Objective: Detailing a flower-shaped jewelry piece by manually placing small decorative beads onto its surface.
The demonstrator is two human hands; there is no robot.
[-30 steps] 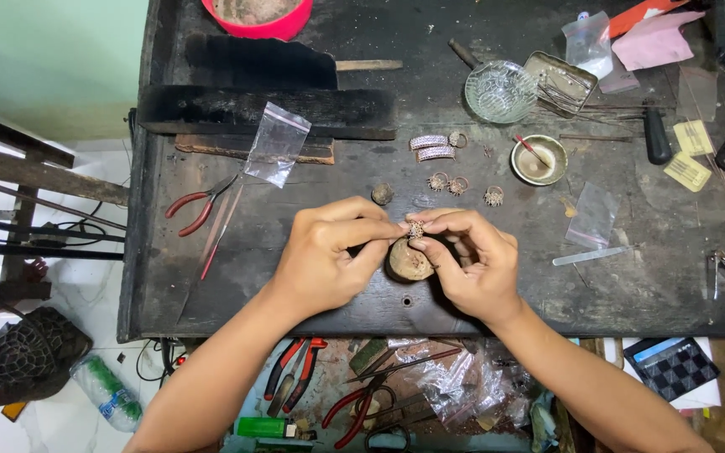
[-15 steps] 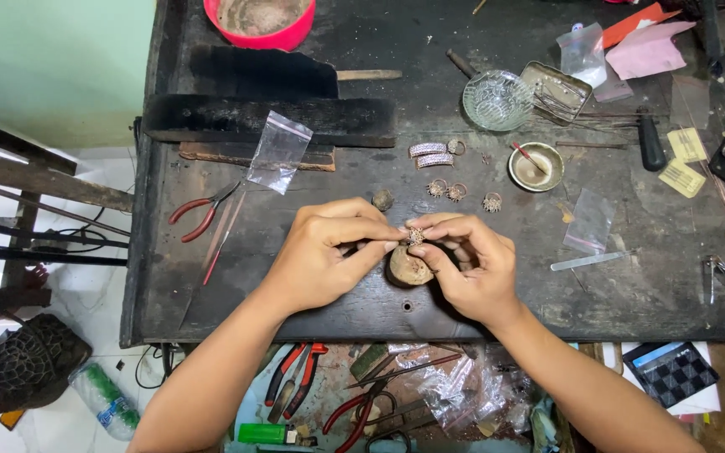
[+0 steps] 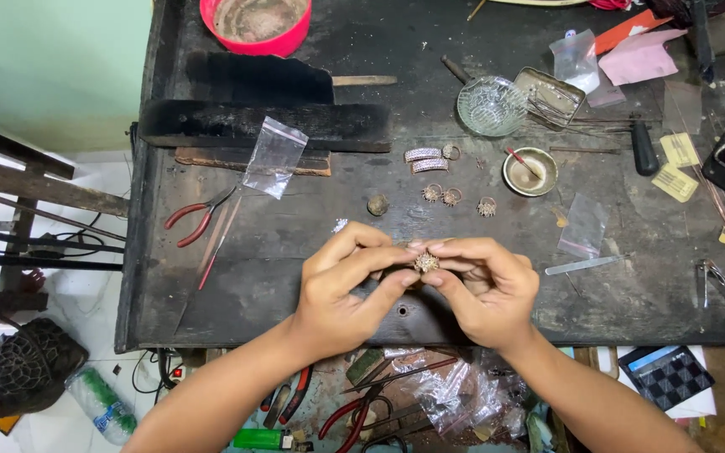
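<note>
Dark, scuffed workbench (image 3: 237, 277) fills the head view, with a pale green wall and white floor at its left edge. 1 small ornate ring (image 3: 426, 262) sits pinched between the fingertips of both hands, just above the bench's near edge. Left hand (image 3: 347, 289) clamps thumb and forefinger on the ring's left side; right hand (image 3: 484, 289) clamps thumb and forefinger on its right side, the remaining fingers curled beneath. Beyond the fingertips lie several similar rings (image 3: 442, 195) and 2 pale bands (image 3: 425, 159). Farther beyond the right fingers stand a small metal dish (image 3: 530, 171) and a glass bowl (image 3: 491, 106). Well left of the left fingers lie red-handled pliers (image 3: 199, 218) and a clear plastic bag (image 3: 273, 157).
</note>
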